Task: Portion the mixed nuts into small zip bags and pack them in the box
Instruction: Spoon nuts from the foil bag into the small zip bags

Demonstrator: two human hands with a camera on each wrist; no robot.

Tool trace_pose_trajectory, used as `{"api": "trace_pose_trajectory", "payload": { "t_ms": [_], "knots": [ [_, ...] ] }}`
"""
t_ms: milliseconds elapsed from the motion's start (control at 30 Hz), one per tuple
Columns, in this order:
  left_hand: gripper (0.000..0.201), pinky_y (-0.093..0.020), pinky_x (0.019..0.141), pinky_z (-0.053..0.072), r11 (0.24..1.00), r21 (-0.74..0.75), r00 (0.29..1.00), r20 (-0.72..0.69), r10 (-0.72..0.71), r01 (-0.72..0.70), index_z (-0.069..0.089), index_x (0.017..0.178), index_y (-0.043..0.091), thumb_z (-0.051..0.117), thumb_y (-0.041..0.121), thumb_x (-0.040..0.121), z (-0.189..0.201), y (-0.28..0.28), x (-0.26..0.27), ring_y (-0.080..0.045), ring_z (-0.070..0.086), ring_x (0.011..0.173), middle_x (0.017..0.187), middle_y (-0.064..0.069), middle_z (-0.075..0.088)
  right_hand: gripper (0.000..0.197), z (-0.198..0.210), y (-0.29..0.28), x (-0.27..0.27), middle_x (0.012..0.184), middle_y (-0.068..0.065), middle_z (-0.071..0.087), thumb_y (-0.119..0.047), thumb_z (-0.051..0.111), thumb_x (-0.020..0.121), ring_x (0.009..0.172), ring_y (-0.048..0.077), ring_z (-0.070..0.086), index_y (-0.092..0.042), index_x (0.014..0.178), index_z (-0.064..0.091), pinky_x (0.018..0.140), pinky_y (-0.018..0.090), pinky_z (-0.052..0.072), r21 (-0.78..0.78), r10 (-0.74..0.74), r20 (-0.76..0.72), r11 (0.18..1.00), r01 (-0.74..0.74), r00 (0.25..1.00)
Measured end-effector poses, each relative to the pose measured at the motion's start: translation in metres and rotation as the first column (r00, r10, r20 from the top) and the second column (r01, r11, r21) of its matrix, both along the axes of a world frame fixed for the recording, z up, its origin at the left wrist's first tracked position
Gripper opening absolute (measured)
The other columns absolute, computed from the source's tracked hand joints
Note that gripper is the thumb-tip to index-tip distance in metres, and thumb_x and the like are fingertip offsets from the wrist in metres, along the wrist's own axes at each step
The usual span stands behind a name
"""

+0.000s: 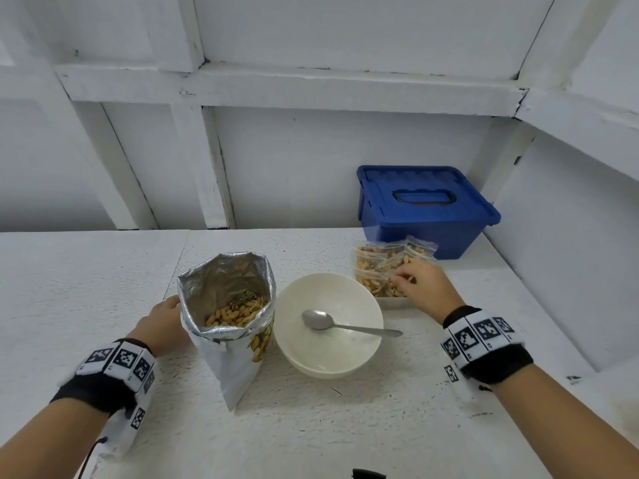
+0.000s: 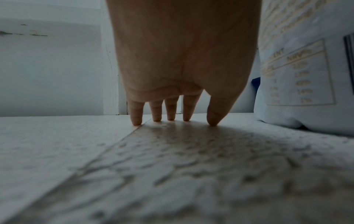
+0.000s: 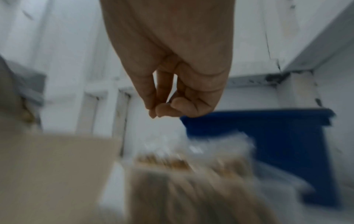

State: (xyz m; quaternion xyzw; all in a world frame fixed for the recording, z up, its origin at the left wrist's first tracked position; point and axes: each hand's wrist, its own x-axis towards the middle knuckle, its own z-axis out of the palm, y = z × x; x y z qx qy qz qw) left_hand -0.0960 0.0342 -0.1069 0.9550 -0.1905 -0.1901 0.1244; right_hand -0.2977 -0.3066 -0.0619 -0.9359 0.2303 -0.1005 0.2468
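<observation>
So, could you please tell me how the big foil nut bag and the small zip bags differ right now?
The foil nut bag stands upright with its mouth open; the small zip bags lie piled together. The foil nut bag is opaque silver and much larger; the small zip bags are clear. The left hand is beside the foil bag, the right hand over the zip bags. Both hold mixed nuts.

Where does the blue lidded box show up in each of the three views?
Head: the blue box sits at upper right, against the wall, behind the filled zip bags.
Left wrist: only a dark blue sliver between the left hand and the nut pouch, probably the box.
Right wrist: blurred, right of centre, below the right hand.
Shared landmark: the white panelled wall.
</observation>
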Motion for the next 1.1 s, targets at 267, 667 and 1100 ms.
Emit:
{"api": "trace_pose_trajectory", "payload": {
  "t_ms": [267, 667, 1100],
  "knots": [
    [0.034, -0.046, 0.097, 0.041, 1.0, 0.018, 1.0, 0.003, 0.001, -0.001, 0.053, 0.113, -0.008, 0.052, 0.015, 0.089, 0.001, -0.001, 0.0, -0.038, 0.049, 0.112, 0.119, -0.024, 0.053, 0.023, 0.036, 0.103, -0.005, 0.089, -0.006, 0.06, -0.033, 0.054, 0.09, 0.08, 0.007, 0.054, -0.018, 0.102, 0.067, 0.075, 0.02, 0.044, 0.008, 0.317, -0.023, 0.948, -0.317, 0.948],
    [0.045, -0.045, 0.102, 0.036, 0.997, 0.064, 0.999, 0.01, -0.039, 0.039, 0.044, 0.13, 0.007, 0.053, 0.024, 0.089, 0.0, -0.001, 0.001, -0.032, 0.042, 0.123, 0.136, -0.016, 0.042, 0.029, -0.028, 0.122, 0.025, 0.118, 0.003, 0.061, -0.016, 0.058, 0.087, 0.103, 0.02, 0.058, -0.016, 0.116, 0.061, 0.091, 0.03, 0.047, 0.074, 0.241, -0.444, 0.97, -0.233, 0.863],
    [0.049, -0.047, 0.104, 0.034, 0.996, 0.059, 0.997, 0.049, -0.064, 0.061, 0.042, 0.132, 0.013, 0.053, 0.031, 0.088, -0.018, 0.006, 0.012, -0.031, 0.036, 0.127, 0.141, -0.01, 0.036, 0.044, -0.028, 0.124, 0.027, 0.127, -0.007, 0.054, -0.029, 0.066, 0.082, 0.106, 0.016, 0.055, -0.021, 0.123, 0.053, 0.084, 0.027, 0.043, 0.097, 0.313, -0.382, 0.949, -0.299, 0.87]
  ]
}}
